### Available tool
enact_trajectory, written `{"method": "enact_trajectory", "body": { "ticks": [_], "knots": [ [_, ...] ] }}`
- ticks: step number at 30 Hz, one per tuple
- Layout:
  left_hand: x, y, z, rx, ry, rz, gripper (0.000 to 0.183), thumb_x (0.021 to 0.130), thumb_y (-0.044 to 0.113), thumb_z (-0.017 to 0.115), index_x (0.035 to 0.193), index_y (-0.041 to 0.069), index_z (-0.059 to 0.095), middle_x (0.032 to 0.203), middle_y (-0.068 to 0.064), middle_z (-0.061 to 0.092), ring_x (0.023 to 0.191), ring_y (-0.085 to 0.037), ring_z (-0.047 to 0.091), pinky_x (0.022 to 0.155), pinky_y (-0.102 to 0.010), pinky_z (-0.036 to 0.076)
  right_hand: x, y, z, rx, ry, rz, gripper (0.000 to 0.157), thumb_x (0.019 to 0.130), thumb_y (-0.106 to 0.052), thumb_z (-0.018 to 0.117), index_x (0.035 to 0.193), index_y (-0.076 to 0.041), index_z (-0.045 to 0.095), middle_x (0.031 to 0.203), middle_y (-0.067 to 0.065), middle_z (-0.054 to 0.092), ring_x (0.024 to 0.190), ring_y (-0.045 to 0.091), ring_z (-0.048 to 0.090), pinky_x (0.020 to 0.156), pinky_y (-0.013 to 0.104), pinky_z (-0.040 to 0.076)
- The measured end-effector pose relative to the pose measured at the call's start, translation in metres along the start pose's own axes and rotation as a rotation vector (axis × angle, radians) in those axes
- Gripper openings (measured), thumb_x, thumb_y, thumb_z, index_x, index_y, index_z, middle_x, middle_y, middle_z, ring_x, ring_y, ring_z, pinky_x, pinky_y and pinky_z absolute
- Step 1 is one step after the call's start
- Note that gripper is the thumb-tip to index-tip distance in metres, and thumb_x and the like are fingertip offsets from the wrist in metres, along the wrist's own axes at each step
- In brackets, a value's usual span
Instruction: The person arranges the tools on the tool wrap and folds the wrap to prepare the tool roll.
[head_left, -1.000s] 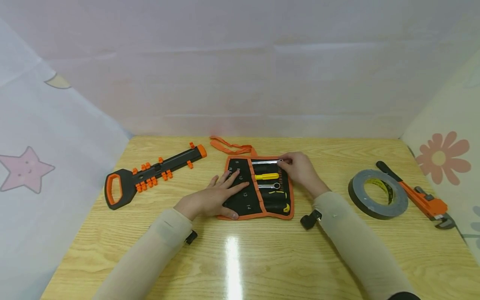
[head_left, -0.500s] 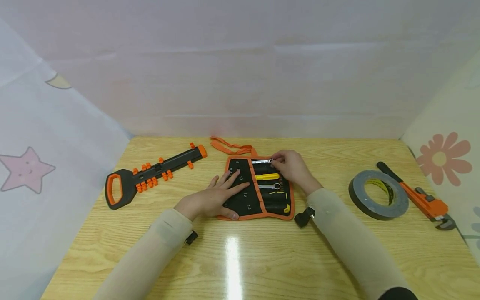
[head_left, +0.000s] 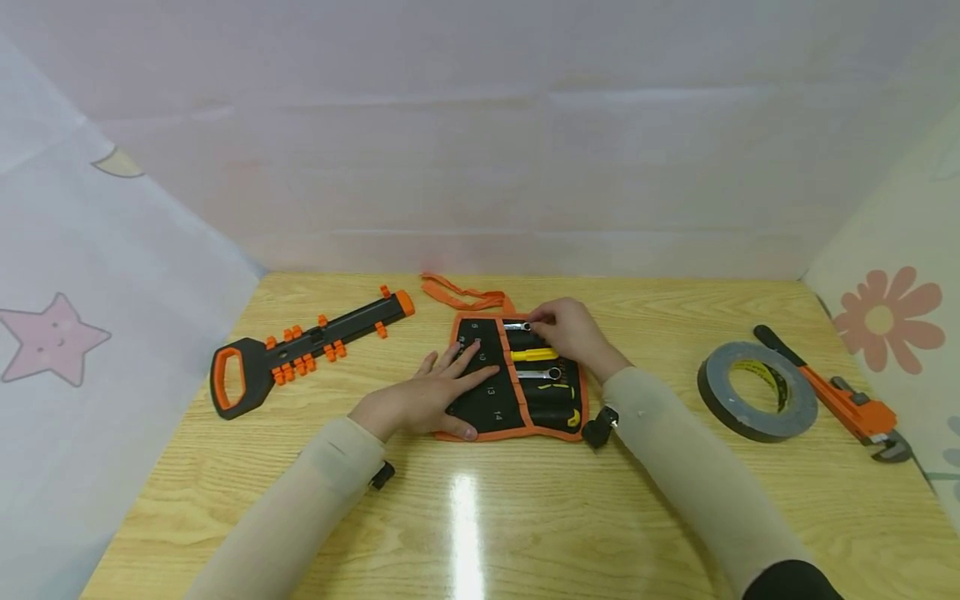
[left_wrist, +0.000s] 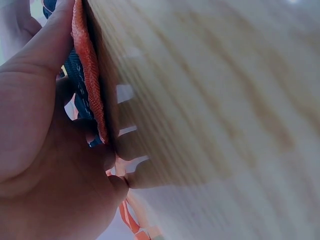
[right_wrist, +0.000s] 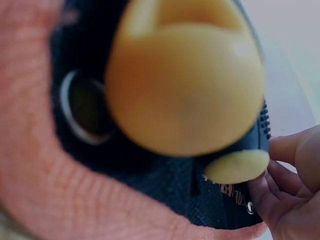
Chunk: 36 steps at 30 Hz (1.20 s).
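Observation:
A black tool pouch with orange edging (head_left: 510, 408) lies unrolled on the table, its numbered flap on the left. My left hand (head_left: 427, 398) rests on that flap with fingers spread; the left wrist view has the palm (left_wrist: 55, 175) beside the orange edge (left_wrist: 89, 75). At the top pocket, my right hand (head_left: 576, 335) pinches the ring end of a combination wrench (head_left: 516, 327); the rest of it is inside. Below it sit a yellow handle (head_left: 534, 355), a second wrench (head_left: 538, 374) and a yellow-tipped tool (head_left: 574, 418), all in pockets. In the right wrist view, the fingers (right_wrist: 292, 182) are beyond the yellow handles.
An orange strap (head_left: 465, 293) trails behind the pouch. To the left lies a black and orange rack with a handle (head_left: 315, 346). A roll of grey tape (head_left: 720, 396) and an orange pipe wrench (head_left: 847, 400) lie at the right. A wall sheet closes the back.
My right hand has moved left, and the top wrench has slid further into its pocket, with less of it sticking out. The left hand has stayed in place.

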<state>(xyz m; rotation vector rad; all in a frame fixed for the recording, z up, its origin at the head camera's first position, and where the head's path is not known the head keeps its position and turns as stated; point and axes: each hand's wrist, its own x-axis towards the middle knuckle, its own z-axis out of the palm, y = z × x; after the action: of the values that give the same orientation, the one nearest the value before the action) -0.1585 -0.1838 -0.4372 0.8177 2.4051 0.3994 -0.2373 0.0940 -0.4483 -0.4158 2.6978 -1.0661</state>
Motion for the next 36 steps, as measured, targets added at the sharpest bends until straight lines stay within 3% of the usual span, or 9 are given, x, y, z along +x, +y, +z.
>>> {"method": "enact_trajectory", "body": {
  "ticks": [12,16,24,31,36],
  "knots": [
    [0.001,0.0,-0.001,0.005,-0.004,0.005,0.104,0.095,0.056,0.076,0.175,0.035,0.014,0.183,-0.008,-0.016,0.169,-0.041,-0.015,0.134,-0.068,-0.002,0.002,-0.001,0.002,0.005,0.004,0.031,0.024,0.109,-0.015,0.066,0.127,-0.007,0.081,0.122,0.014,0.079,0.076,0.018,0.065,0.066,0.029,0.053],
    [0.003,-0.002,0.0,0.002,-0.002,0.008,0.104,0.095,0.055,0.077,0.175,0.035,0.014,0.183,-0.008,-0.016,0.168,-0.041,-0.015,0.134,-0.068,-0.002,0.002,0.001,0.003,-0.018,-0.007,0.03,0.028,0.111,-0.017,0.062,0.132,-0.008,0.078,0.124,0.013,0.079,0.083,0.02,0.066,0.073,0.033,0.055],
    [0.001,-0.001,-0.002,0.005,-0.004,-0.009,0.103,0.096,0.055,0.076,0.175,0.035,0.014,0.183,-0.008,-0.015,0.168,-0.041,-0.015,0.134,-0.068,-0.002,-0.008,0.007,-0.003,-0.038,-0.034,-0.012,0.035,0.114,-0.023,0.057,0.141,-0.008,0.072,0.139,0.015,0.074,0.117,0.03,0.071,0.103,0.051,0.059],
    [-0.002,0.003,-0.004,0.023,0.001,-0.024,0.103,0.095,0.054,0.078,0.175,0.033,0.016,0.184,-0.009,-0.01,0.169,-0.04,-0.013,0.135,-0.067,0.0,-0.03,0.013,-0.012,-0.014,-0.006,-0.054,0.036,0.113,-0.024,0.058,0.14,-0.005,0.072,0.136,0.017,0.074,0.118,0.032,0.071,0.102,0.052,0.058],
    [-0.004,0.004,-0.005,0.05,0.031,-0.009,0.103,0.094,0.053,0.079,0.175,0.026,0.021,0.184,-0.01,-0.005,0.17,-0.039,-0.009,0.136,-0.065,0.002,-0.049,0.016,-0.018,0.019,-0.002,-0.094,0.034,0.113,-0.021,0.058,0.138,-0.003,0.072,0.128,0.015,0.076,0.112,0.031,0.073,0.097,0.051,0.061]
  ]
}}
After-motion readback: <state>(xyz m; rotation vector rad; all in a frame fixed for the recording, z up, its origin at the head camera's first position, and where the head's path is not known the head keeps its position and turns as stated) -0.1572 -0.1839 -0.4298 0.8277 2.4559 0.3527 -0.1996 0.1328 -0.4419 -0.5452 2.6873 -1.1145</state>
